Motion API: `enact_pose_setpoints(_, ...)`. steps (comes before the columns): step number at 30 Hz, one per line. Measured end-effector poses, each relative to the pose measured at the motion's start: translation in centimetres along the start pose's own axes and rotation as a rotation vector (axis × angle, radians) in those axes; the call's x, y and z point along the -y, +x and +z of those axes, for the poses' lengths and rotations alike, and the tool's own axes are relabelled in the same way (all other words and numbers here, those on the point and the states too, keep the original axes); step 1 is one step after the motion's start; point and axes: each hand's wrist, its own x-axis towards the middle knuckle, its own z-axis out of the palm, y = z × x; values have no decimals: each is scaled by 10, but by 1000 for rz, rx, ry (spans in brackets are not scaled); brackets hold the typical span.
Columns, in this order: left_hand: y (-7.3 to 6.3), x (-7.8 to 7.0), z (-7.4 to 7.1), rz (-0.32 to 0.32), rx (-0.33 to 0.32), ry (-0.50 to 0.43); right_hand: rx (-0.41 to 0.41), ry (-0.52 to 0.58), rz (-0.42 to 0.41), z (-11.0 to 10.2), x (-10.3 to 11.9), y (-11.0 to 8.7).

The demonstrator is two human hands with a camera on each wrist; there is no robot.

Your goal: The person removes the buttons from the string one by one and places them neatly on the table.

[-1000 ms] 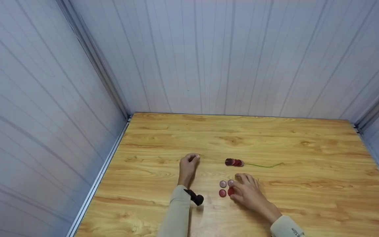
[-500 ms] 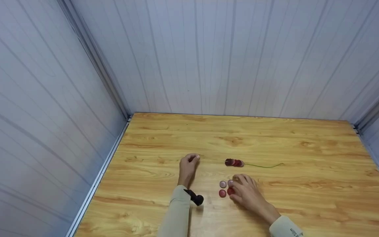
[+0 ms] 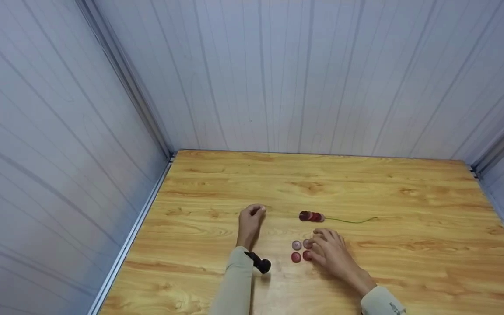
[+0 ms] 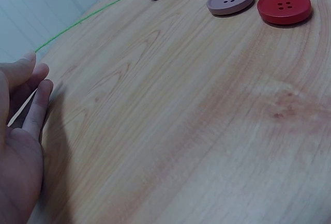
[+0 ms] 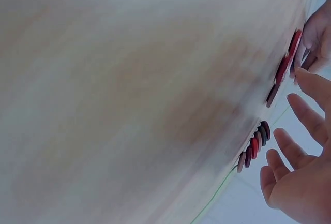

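Note:
In the left wrist view, thumb and forefinger of my left hand (image 3: 248, 223) pinch one end of a green string (image 4: 93, 14). The string runs through a row of dark red, red and pinkish buttons (image 3: 311, 216) lying on the table, and its other end trails off to the right. Nearer me, two mauve buttons (image 3: 296, 245) and two red buttons (image 3: 295, 257) lie flat in a small square. My right hand (image 3: 334, 256) hovers at that square's right side, fingers loosely spread, the thumb and forefinger tips overlapping the right-hand red and mauve buttons in the head view.
The wood-grain table (image 3: 409, 192) is bounded by pale panel walls (image 3: 278, 78) at the back and sides. A black camera mount (image 3: 260, 263) sticks out from my left sleeve (image 3: 236, 275), low over the table beside the loose buttons.
My right hand shifts slightly left, then back right, so more of the right-hand red button shows. The left hand, string and strung buttons stay where they were.

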Motion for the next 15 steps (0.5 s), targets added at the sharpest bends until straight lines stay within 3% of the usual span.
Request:
enact_pose_setpoints(4,-2,-6,0,-5,0,5,-65,13,39,-4,-4,4)
enact_pose_setpoints(9,-11,-28,-2,40,8,35,-158,17,61,-10,-12,13)
enact_pose_setpoints(12,-15,-37,-4,56,16,54,-168,19,108,-14,-17,19)
enact_pose_setpoints(15,-11,-29,-2,57,1,72,-149,21,168,-18,-22,24)
